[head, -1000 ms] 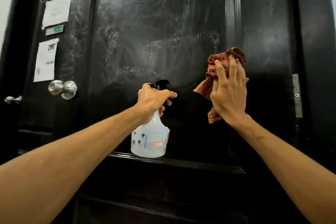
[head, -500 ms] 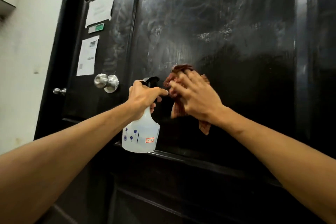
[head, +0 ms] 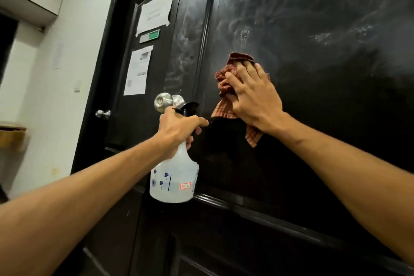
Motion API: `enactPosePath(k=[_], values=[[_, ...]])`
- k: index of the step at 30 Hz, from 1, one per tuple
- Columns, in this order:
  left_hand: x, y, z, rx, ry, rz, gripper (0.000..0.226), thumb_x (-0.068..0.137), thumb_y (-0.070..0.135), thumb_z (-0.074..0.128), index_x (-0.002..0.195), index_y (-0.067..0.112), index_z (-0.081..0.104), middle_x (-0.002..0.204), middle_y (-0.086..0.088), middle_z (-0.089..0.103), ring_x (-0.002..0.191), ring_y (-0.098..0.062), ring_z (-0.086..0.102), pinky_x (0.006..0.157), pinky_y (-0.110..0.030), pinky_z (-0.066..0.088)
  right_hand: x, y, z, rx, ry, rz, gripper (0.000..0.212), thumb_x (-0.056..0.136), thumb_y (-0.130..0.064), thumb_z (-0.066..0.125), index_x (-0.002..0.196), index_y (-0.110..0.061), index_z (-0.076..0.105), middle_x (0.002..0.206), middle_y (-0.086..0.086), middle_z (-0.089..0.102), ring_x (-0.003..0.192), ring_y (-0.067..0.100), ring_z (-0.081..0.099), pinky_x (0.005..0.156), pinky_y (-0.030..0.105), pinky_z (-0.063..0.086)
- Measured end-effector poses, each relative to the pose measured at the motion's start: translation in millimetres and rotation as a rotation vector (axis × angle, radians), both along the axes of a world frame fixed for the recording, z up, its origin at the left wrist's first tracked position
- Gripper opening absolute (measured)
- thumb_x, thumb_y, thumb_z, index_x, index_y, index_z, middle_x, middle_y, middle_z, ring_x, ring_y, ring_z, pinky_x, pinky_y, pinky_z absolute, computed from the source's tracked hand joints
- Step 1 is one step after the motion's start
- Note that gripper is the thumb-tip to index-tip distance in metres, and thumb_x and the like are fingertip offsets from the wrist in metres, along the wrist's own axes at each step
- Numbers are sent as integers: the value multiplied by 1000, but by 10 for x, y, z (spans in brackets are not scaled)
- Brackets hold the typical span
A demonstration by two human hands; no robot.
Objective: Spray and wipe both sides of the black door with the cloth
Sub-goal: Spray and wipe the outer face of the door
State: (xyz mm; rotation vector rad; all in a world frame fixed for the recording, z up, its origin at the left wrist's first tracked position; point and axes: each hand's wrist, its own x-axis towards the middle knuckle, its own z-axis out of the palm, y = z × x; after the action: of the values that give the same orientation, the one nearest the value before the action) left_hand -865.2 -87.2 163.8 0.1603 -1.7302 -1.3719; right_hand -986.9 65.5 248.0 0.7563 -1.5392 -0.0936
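— How far along is the job judged to be?

— Midway on this side, it seems. The door (head: pixel 313 96) is smeared with pale swirls above the right hand (head: pixel 253 98), while the panel below it looks darker and cleaner. The other side is not seen, so it is presumably left to do.

— And the hands?

— The cloth (head: pixel 226 87) is pressed flat to the door under the right hand, fingers spread and nearly straight. The bottle (head: pixel 174 181) is gripped at the neck by the left hand (head: pixel 179 127), fingers curled round it, just left of and below the right hand.

— Materials?

— The cloth is a crumpled red check weave, a corner hanging under the wrist. The bottle is translucent plastic, bell-shaped, with a black trigger head. The door is glossy, with raised mouldings; a round steel knob (head: pixel 162 102) is seen just above the left hand.
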Motion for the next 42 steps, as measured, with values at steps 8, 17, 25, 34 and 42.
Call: enactPosePath(k=[8, 17, 25, 34, 42], values=[[-21, -401, 225, 45, -21, -36, 22, 85, 14, 84, 92, -2, 72, 74, -13, 73, 42, -15, 46, 42, -28, 43, -79, -667, 143, 169, 15, 6, 61, 84, -32, 63, 142, -16, 55, 153, 18, 45, 146, 38, 36, 125, 51, 19], [273, -729, 170, 28, -178, -32, 15, 89, 15, 81, 87, 6, 70, 71, -12, 71, 39, -16, 45, 39, -25, 39, 12, -752, -287, 287, -75, -29, 61, 87, -25, 48, 146, -12, 50, 156, 19, 42, 149, 39, 30, 126, 53, 13], [397, -1117, -303, -114, -181, -22, 12, 87, 19, 83, 89, 18, 71, 74, -10, 72, 43, -11, 55, 42, -27, 46, 198, -1172, -1272, 201, -257, -28, 63, 89, -14, 50, 152, -11, 42, 160, 20, 33, 154, 37, 21, 127, 51, 12], [231, -1495, -592, -90, -131, -44, 21, 80, 34, 88, 85, 31, 68, 75, 8, 70, 72, -21, 69, 66, -47, 60, 279, -1626, -1793, 96, -409, 30, 79, 94, -19, 49, 164, -17, 13, 169, 18, 8, 158, 32, 3, 128, 46, 0], [192, -1588, -636, -82, -37, -22, 19, 84, 20, 86, 84, 23, 67, 71, 4, 69, 55, -12, 62, 58, -38, 53, 270, -1853, -1761, -118, -450, 72, 85, 92, -19, 66, 163, -17, 19, 168, 19, 15, 157, 33, 7, 128, 46, -1]])
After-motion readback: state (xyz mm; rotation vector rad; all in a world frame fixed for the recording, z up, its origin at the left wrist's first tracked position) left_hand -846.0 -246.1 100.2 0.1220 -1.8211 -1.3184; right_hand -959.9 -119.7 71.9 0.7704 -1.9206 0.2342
